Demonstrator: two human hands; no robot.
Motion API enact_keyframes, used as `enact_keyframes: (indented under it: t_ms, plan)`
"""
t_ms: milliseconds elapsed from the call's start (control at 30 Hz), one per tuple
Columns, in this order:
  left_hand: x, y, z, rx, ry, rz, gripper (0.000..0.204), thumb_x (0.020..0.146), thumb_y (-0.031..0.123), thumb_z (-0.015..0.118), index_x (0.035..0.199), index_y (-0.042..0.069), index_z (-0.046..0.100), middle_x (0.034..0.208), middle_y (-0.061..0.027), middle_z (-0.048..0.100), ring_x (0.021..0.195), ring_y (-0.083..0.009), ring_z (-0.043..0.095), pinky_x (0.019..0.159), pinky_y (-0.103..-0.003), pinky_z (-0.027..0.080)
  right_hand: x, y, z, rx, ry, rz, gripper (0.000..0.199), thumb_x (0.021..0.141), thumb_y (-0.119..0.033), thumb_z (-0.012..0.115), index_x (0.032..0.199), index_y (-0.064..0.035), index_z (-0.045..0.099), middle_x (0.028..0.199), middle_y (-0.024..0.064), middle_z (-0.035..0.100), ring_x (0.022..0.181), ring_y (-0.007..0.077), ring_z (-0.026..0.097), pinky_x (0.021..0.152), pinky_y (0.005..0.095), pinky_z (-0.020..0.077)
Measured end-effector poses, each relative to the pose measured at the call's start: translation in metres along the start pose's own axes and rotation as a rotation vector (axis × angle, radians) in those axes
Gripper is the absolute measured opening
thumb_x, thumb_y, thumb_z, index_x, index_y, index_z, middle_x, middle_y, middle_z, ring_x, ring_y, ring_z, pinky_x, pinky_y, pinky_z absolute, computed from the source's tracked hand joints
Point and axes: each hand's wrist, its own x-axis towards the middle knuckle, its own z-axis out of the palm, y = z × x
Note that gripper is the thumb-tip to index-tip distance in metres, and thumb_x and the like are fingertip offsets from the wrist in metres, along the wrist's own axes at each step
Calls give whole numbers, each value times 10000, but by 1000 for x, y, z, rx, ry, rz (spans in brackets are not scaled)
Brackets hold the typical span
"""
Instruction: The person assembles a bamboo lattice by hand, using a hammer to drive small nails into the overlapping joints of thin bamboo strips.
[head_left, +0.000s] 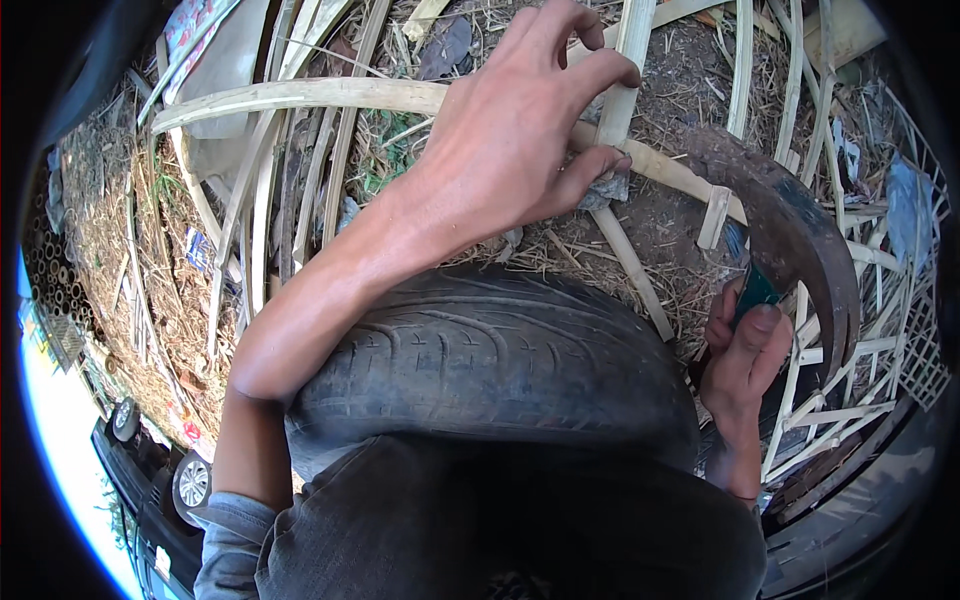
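My left hand reaches over a long pale bamboo strip, its fingers loosely curled and the strip passing out between thumb and forefinger. Beside the fingertips an upright split strip crosses it. On the right, my right hand is closed round the green handle of a billhook with a broad, rusty, curved blade. The long strip's far right end comes close to that blade, and a short bamboo piece lies against it. Part of the strip is hidden under my left hand.
A worn black tyre stands between my arms, right before my lap. Several bamboo strips lie on the straw-littered ground. More strips and a white plastic lattice are at the right. A dark vehicle shows at lower left.
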Motion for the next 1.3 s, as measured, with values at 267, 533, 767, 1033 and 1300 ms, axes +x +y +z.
enact_keyframes:
  t_ms: [267,533,767,1033,1300]
  plan:
    - [-3,0,0,23,-67,13,821,837,242,846,1547,49,483,1134,-157,642,924,-327,695,789,-401,597,-12,11,-8,-142,-90,-29,493,1120,-427,496,1003,40,603,853,46,560,728,117,513,639,270,413]
    - [7,2,-5,98,-198,-5,924,787,238,824,1600,46,428,1073,-137,684,859,-310,723,730,-398,622,2,-7,1,-225,-325,-195,265,952,-113,715,1139,56,631,876,175,642,674,318,662,603,391,510]
    - [3,2,-9,135,-226,-29,906,837,370,789,1590,18,430,1086,-155,694,855,-324,733,737,-398,625,-1,16,-3,-183,-160,41,175,1044,-127,593,1122,9,673,852,137,623,728,257,624,684,354,499]
    - [2,3,-8,122,-206,-34,940,803,395,797,1586,19,438,1064,-155,700,852,-327,731,749,-419,618,-4,11,2,-173,-175,26,236,1086,-165,539,1112,34,664,901,125,643,788,215,614,719,343,497]
    - [-1,4,-4,115,-173,-37,987,764,373,819,1603,40,420,1070,-154,702,884,-321,749,768,-417,616,2,14,15,-144,-52,-31,593,1119,-541,422,1080,30,576,769,-7,487,641,58,407,566,237,313]
